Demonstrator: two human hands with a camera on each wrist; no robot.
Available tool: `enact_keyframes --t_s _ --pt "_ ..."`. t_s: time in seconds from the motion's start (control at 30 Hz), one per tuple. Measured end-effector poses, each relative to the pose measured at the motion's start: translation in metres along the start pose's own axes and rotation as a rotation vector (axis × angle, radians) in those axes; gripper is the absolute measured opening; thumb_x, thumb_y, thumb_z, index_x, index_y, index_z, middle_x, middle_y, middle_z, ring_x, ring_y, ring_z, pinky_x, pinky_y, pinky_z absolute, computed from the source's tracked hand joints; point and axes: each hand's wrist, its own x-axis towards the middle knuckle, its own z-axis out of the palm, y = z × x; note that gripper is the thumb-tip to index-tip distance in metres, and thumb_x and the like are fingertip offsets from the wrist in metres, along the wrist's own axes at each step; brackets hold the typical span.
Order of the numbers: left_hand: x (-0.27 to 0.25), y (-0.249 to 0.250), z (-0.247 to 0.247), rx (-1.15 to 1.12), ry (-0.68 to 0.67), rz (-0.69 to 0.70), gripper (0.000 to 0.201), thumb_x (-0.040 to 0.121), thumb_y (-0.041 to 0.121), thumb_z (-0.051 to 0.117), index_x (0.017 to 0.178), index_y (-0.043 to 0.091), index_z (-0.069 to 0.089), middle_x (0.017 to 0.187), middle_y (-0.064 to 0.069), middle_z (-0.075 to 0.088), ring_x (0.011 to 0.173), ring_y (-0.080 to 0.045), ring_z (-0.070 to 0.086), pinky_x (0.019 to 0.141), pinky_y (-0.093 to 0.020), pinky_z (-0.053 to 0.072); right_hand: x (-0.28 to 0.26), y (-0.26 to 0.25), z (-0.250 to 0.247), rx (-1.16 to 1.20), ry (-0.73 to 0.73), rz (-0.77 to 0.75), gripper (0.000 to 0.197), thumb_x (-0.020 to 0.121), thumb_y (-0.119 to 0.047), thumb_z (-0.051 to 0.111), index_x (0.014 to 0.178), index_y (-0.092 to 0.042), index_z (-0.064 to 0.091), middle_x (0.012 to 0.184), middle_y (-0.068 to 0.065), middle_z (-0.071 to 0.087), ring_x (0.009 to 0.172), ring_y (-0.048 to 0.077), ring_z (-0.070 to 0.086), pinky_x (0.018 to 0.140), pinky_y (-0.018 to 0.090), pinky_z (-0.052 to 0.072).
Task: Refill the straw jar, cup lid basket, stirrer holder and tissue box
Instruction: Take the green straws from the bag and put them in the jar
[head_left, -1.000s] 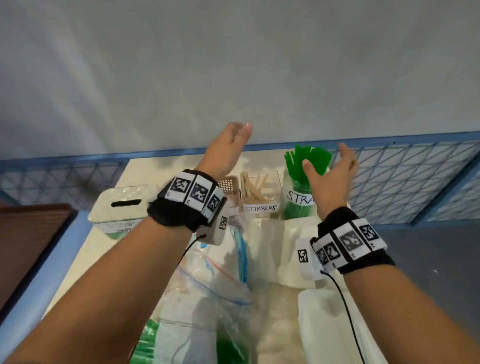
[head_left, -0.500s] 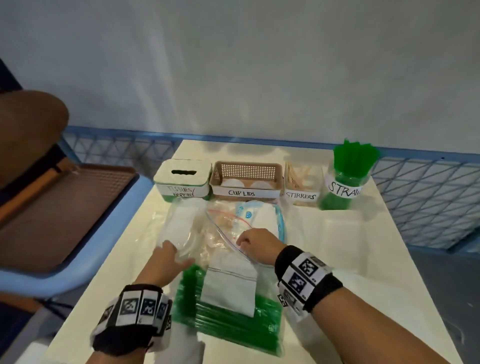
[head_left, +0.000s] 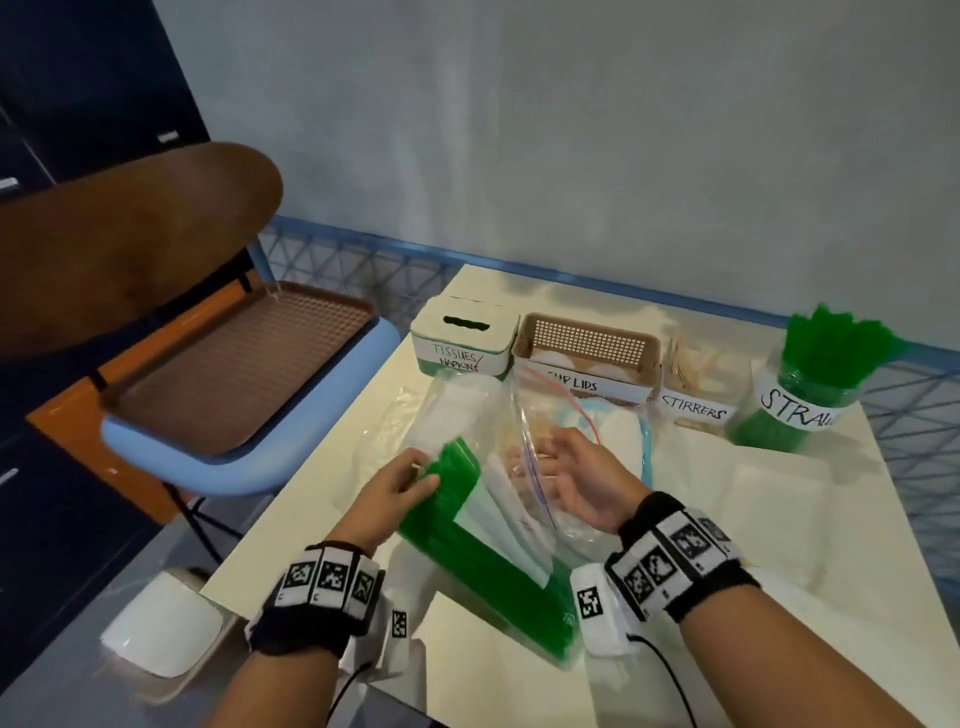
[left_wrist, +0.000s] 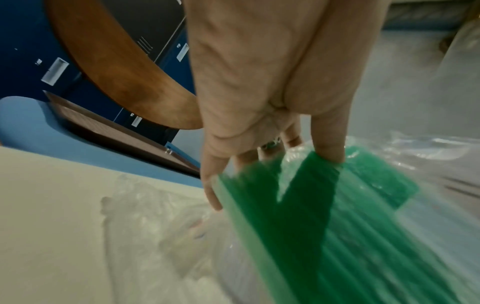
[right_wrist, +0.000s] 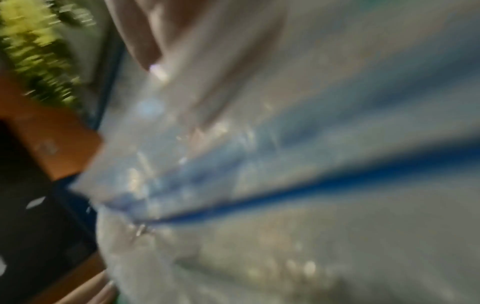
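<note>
My left hand (head_left: 415, 480) grips the top end of a clear pack of green straws (head_left: 483, 561), tilting it up off the table; the left wrist view shows my fingers (left_wrist: 327, 152) curled over the pack (left_wrist: 337, 236). My right hand (head_left: 550, 462) holds a raised clear zip bag (head_left: 524, 415) beside the pack; the right wrist view is blurred plastic with the bag's blue zip line (right_wrist: 285, 197). Along the back stand the tissue box (head_left: 462, 338), the cup lid basket (head_left: 587, 348), the stirrer holder (head_left: 701, 384) and the straw jar (head_left: 800, 400), full of green straws.
A chair with a brown seat and blue rim (head_left: 234, 374) stands close to the table's left edge. Blue mesh railing (head_left: 914, 415) runs behind the cream table (head_left: 883, 623). White packets (head_left: 769, 509) lie to the right, more clear bags (head_left: 395, 426) under my hands.
Both hands came down from the straw jar onto the bags. Since then the left hand has taken the straw pack's end and tilted it up; the right has raised the zip bag.
</note>
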Motion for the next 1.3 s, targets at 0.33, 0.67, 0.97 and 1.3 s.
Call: enact_keyframes --t_s 0.33,0.67,0.97,1.3 --pt "0.037 0.045 0.019 0.178 0.079 0.309 0.012 0.089 0.014 0.059 0.084 0.025 0.057 0.081 0.008 0.059 0.076 -0.009 0.055 0.071 -0.02 0.042 0.012 0.02 0.009 -0.772 0.031 -0.208 0.037 0.082 -0.008 0.059 0.117 -0.019 0.059 0.109 -0.002 0.068 0.103 0.015 0.063 0.096 0.032 0.049" --pt "0.058 0.072 0.039 0.194 0.003 0.23 0.034 0.077 0.018 0.075 0.105 0.017 0.056 0.103 0.007 0.056 0.091 -0.011 0.055 0.078 -0.021 0.046 0.007 0.028 0.002 -0.481 0.322 -0.157 0.026 0.079 0.013 0.057 0.075 -0.012 0.053 0.069 0.0 0.053 0.065 0.012 0.052 0.057 0.017 0.043" --pt "0.062 0.055 0.051 -0.354 -0.007 -0.053 0.013 0.082 0.008 0.068 0.094 0.009 0.066 0.096 -0.014 0.07 0.089 -0.027 0.067 0.082 -0.039 0.055 0.016 0.029 -0.013 -0.125 0.385 -0.141 0.045 0.083 0.018 0.048 0.124 0.0 0.051 0.117 0.024 0.059 0.109 0.037 0.058 0.093 0.045 0.05" --pt "0.073 0.062 0.069 -0.329 0.024 0.024 0.012 0.082 0.003 0.066 0.091 0.01 0.065 0.089 -0.009 0.07 0.082 -0.024 0.067 0.074 -0.034 0.055 0.017 0.021 -0.007 -0.022 0.425 -0.086 0.021 0.098 -0.003 0.041 0.085 -0.009 0.056 0.083 0.009 0.061 0.074 0.022 0.058 0.063 0.031 0.054"
